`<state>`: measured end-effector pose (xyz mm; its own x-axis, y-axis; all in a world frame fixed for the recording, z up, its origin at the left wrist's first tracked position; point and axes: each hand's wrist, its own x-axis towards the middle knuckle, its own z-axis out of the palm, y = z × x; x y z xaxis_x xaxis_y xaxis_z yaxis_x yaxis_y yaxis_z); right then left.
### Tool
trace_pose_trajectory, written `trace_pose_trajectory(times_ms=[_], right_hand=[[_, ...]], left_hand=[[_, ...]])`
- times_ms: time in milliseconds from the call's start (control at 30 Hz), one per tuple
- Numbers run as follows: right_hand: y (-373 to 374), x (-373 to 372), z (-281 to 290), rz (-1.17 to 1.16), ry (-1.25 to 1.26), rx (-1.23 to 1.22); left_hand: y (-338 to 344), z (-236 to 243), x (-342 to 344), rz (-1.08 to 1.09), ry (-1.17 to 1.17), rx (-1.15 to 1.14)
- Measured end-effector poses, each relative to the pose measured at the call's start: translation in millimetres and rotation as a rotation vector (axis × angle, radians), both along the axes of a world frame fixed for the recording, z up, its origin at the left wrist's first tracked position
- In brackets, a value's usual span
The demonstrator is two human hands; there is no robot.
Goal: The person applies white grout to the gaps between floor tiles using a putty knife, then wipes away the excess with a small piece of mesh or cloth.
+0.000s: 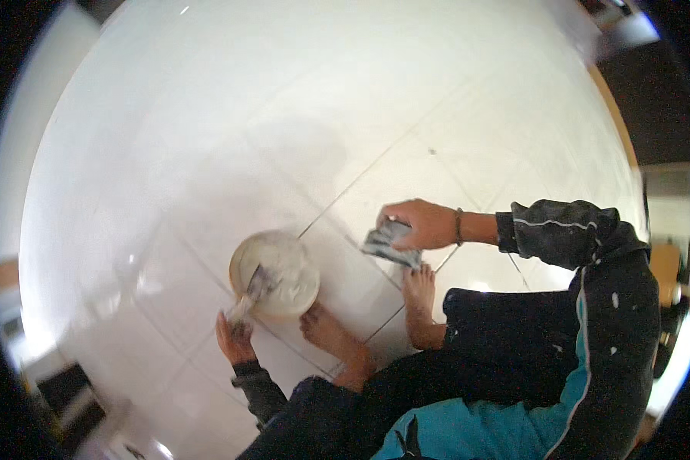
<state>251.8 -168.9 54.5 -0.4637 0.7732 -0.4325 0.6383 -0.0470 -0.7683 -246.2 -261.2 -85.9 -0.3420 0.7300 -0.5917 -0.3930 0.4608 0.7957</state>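
A round cream-coloured tub [315,264] stands on the tiled floor in front of me, with a whitish, lumpy paste [295,270] inside. At its near-left rim, my left hand [237,339] is closed around the pale handle of a scraper-like tool [247,300]. The tool's darker end reaches into the tub, and blur hides its exact shape. To the right of the tub, my right hand [428,224] grips a bunched grey cloth [385,244], fingers bent over it, just above my right foot. Whether the cloth touches the floor I cannot tell.
Pale, glossy floor tiles [345,115] with dark joints spread ahead. My bare left foot [326,333] is against the tub's near side; my right foot [418,287] lies below the cloth. Blurred dark furniture [69,399] sits at the lower left, and a brown edge [612,107] runs along the right.
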Motion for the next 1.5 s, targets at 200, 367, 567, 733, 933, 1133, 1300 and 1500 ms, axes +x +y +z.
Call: trace_pose_trajectory(times_ms=[200, 367, 567, 733, 933, 1133, 1300, 1500], right_hand=[[-109, 89, 28, -0.394, -0.103, 0.004], [-170, 98, 41, -0.905, 0.082, -0.077], [-175, 88, 14, -0.950, 0.163, -0.107], [-173, 80, 20, -1.008, 0.115, 0.024], [-138, 57, 13, -1.004, 0.298, -0.059], [-114, 39, 8, -0.777, 0.194, -0.088], [-111, 43, 18, -0.664, 0.198, 0.046], [-121, 52, 46, -0.645, 0.111, 0.231]], left_hand=[[-14, -27, 53, -0.079, 0.282, -0.041], [-1, 15, 70, -0.250, 0.360, -0.007], [39, 28, 71, -0.392, 0.257, -0.048], [45, 48, 74, -0.554, 0.007, 0.100], [32, 64, 101, -0.589, 0.054, -0.001], [1, 66, 144, -0.551, 0.024, -0.020], [-16, 68, 174, -0.713, 0.013, 0.053], [12, 60, 199, -1.035, 0.272, 0.306]])
